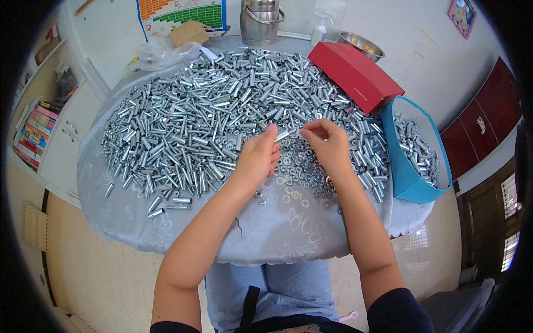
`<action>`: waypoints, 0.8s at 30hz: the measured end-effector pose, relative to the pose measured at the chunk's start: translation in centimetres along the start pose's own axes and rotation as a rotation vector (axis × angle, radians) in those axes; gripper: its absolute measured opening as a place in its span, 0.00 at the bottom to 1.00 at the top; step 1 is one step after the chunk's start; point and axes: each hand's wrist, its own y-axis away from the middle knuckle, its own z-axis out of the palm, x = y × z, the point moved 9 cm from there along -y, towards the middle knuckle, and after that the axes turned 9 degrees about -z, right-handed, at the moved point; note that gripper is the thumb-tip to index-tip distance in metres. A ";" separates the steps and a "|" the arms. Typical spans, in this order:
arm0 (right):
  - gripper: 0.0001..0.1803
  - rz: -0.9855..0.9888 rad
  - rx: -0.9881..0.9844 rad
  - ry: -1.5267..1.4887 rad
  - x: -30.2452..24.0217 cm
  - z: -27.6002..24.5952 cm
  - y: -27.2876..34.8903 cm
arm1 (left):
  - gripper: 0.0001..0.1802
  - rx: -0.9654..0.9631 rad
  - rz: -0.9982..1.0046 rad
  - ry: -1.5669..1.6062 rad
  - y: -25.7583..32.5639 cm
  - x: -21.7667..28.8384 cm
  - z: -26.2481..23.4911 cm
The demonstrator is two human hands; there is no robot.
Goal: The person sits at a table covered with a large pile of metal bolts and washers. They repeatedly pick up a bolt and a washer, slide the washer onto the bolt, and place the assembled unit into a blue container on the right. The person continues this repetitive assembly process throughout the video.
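Observation:
My left hand [258, 158] is closed around a shiny metal sleeve [283, 135], which sticks out to the right from between thumb and fingers. Just right of it, my right hand [330, 147] pinches with thumb and forefinger at the sleeve's free end; whatever sits between those fingertips is too small to make out. Beneath and between both hands lie loose nuts and washers [297, 161]. Beyond them a broad heap of metal sleeves and bolts [189, 122] spreads over the table.
A grey cloth covers the round table [133, 222]. At the right stands a blue fabric bin [416, 191] holding metal parts, beside a red box [358, 75]. Along the back are a steel pot [260, 25], a spray bottle [320, 29], a metal bowl [363, 45] and a plastic bag [161, 53].

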 end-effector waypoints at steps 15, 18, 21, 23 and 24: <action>0.09 -0.086 -0.110 -0.108 -3.4 0.6 1.1 | 0.25 0.013 -0.028 0.011 -0.2 -0.9 0.2; 0.10 -0.118 -0.108 -0.079 -3.6 0.6 1.2 | 0.25 0.007 -0.024 0.002 -0.2 -0.9 0.4; 0.11 -0.114 -0.111 -0.083 -3.3 0.6 1.3 | 0.25 0.003 -0.029 0.010 -0.2 -1.0 0.5; 0.11 -0.126 -0.116 -0.091 -3.4 0.7 1.3 | 0.25 -0.004 -0.044 0.008 -0.2 -1.1 0.4; 0.11 -0.132 -0.118 -0.095 -3.5 0.7 1.3 | 0.25 -0.008 -0.051 0.007 -0.3 -1.2 0.3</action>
